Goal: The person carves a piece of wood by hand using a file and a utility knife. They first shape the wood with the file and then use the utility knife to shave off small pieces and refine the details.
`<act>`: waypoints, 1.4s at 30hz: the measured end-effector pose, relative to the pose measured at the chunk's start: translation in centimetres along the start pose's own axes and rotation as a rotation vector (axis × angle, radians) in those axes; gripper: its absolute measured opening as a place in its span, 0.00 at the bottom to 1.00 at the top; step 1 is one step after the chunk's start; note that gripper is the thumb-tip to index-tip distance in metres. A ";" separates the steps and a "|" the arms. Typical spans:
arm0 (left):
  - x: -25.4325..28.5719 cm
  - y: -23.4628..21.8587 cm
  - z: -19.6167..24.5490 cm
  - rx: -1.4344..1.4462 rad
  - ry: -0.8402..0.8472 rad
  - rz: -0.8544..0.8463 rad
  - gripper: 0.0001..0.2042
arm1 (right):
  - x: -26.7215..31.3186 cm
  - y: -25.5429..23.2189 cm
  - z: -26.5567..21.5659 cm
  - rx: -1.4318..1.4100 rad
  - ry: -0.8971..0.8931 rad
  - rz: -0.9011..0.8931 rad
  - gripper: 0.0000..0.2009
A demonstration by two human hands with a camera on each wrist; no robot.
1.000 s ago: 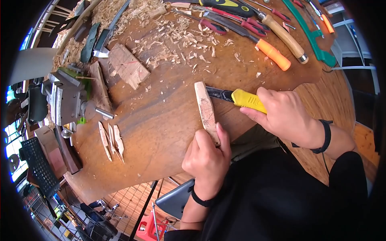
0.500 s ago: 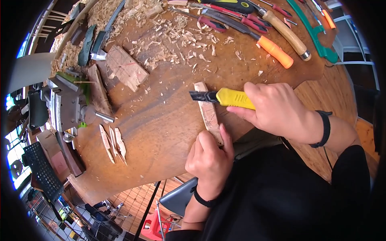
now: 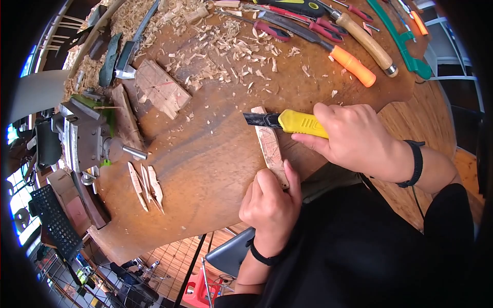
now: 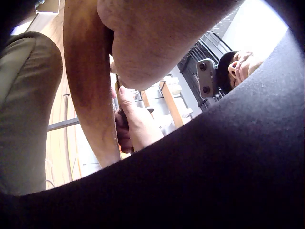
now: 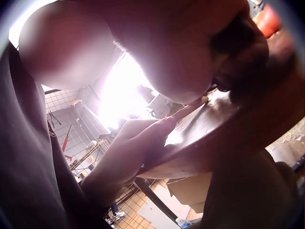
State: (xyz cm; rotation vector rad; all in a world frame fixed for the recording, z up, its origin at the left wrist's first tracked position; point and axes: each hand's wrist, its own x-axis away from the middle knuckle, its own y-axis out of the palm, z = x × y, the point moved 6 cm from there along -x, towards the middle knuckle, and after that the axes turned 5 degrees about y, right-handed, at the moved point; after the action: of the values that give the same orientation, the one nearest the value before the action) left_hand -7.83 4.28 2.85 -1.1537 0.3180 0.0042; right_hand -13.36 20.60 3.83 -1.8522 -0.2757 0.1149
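A narrow wooden piece [image 3: 269, 145] with pencil marks lies at the table's near edge in the head view. My left hand [image 3: 269, 205] grips its lower end, thumb along the right side. My right hand [image 3: 357, 136] holds a yellow utility knife [image 3: 303, 123] by its handle. The knife's dark blade lies across the upper part of the piece and points left. In the right wrist view the left hand [image 5: 138, 143] pinches the wooden piece [image 5: 188, 109]. The right hand [image 4: 136, 121] shows behind the table edge in the left wrist view.
A vise [image 3: 84, 133] stands at the left edge, near thin wood slivers [image 3: 137, 187] and a flat marked board [image 3: 162, 88]. Shavings [image 3: 221, 51] cover the back. An orange-handled tool [image 3: 353, 65], a wooden-handled tool [image 3: 364, 43] and a green tool [image 3: 400, 46] lie at the back right.
My right hand has brought the knife leftward, from beside the wooden piece to across its upper part. My left hand and the piece have shifted slightly down and right in the head view.
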 end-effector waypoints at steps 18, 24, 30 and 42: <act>-0.1 -0.3 -0.2 0.062 -0.025 -0.032 0.19 | 0.1 -0.1 -0.4 -0.063 0.122 -0.062 0.25; 0.1 -0.3 -0.4 0.089 -0.047 -0.027 0.18 | -0.5 0.0 0.0 -0.026 0.094 0.010 0.26; -0.1 -0.4 -0.8 0.164 -0.106 -0.024 0.18 | 1.3 -0.4 0.4 -0.089 0.020 -0.100 0.27; -0.1 -0.7 -0.9 0.256 -0.167 -0.053 0.19 | 0.3 -0.3 0.5 -0.092 0.059 -0.084 0.26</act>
State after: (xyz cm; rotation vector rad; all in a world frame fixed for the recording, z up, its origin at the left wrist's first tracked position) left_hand -8.04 3.16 3.19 -0.9007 0.1352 0.0129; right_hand -13.23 21.18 3.97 -1.9285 -0.3217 -0.0097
